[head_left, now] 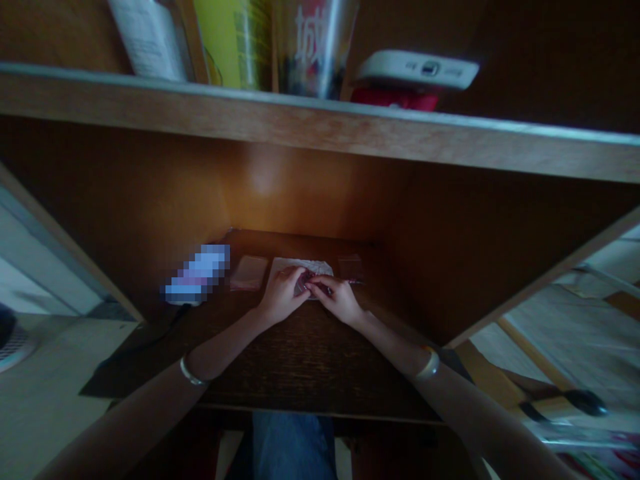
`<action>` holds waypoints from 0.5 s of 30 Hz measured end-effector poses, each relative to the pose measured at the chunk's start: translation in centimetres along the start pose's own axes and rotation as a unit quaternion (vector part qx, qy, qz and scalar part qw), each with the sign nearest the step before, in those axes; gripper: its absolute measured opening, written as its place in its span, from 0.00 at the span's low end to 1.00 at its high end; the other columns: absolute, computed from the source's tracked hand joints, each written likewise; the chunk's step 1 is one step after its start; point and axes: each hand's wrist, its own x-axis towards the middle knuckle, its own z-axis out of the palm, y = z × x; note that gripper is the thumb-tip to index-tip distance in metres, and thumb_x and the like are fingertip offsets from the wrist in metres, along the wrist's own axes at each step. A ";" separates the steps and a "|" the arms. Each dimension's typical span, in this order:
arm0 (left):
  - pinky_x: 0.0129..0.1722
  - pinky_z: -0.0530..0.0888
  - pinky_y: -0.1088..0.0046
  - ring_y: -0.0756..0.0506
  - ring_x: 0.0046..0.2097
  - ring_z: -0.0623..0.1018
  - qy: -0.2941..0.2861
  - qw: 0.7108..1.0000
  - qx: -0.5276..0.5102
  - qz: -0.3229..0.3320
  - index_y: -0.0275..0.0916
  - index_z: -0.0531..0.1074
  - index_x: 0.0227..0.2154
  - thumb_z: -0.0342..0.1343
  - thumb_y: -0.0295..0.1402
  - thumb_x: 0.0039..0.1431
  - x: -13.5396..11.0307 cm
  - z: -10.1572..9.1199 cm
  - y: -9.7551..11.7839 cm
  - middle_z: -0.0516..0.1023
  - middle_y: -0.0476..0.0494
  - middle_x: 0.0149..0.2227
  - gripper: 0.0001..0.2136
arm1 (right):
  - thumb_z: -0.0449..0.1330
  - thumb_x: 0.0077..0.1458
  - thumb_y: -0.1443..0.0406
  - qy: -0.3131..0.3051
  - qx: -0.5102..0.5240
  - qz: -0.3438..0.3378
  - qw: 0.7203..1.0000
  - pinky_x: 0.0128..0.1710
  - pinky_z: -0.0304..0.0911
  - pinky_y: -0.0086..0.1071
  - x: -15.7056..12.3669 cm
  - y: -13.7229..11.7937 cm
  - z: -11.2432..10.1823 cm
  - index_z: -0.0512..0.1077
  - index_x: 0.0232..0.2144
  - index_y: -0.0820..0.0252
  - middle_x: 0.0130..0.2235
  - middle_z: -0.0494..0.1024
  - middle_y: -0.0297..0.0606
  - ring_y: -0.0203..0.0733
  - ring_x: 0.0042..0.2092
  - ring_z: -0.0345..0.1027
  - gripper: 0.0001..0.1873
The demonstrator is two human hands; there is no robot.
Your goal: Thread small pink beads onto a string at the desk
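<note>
My left hand [283, 293] and my right hand [337, 299] meet at the middle of the dark wooden desk [300, 360]. Their fingertips pinch a small dark pinkish item [304, 285], partly hidden by my fingers. Under the hands lies a crumpled white sheet [300, 266]. A small clear plastic sleeve [249, 272] lies left of my left hand, and another [351, 267] lies beyond my right hand. A thin pinkish stick [355, 281] lies just past my right fingers. Each wrist wears a pale bangle.
A pixelated device [197, 272] with a black cable [160, 337] lies at the desk's left. A wooden shelf [320, 120] crosses overhead, holding books, a printed cup [315, 47] and a white device [417, 69]. My jeans [293, 447] show below the desk edge.
</note>
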 end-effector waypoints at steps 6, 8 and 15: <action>0.48 0.72 0.58 0.40 0.46 0.75 -0.002 1.000 0.002 0.005 0.38 0.66 0.43 0.57 0.27 0.53 0.1 0.0 0.0 0.76 0.39 0.43 0.13 | 0.55 0.59 0.60 -0.011 -0.002 0.007 1.000 0.40 0.68 0.31 0.0 0.1 0.0 0.75 0.38 0.58 0.38 0.80 0.37 0.38 0.37 0.75 0.11; 0.47 0.73 0.58 0.40 0.45 0.76 -0.003 1.000 0.008 0.005 0.39 0.66 0.43 0.57 0.27 0.53 0.1 0.0 -0.1 0.76 0.40 0.42 0.13 | 0.55 0.59 0.60 -0.008 -0.001 0.010 1.000 0.41 0.68 0.32 -0.1 0.3 0.1 0.75 0.39 0.57 0.39 0.80 0.37 0.39 0.38 0.74 0.11; 0.46 0.73 0.60 0.41 0.44 0.76 0.009 1.000 -0.003 0.010 0.39 0.66 0.42 0.56 0.27 0.54 0.2 -0.2 0.3 0.77 0.41 0.41 0.12 | 0.55 0.59 0.62 0.041 -0.037 0.019 0.998 0.38 0.67 0.32 0.0 0.8 0.2 0.73 0.41 0.56 0.39 0.79 0.38 0.39 0.36 0.73 0.11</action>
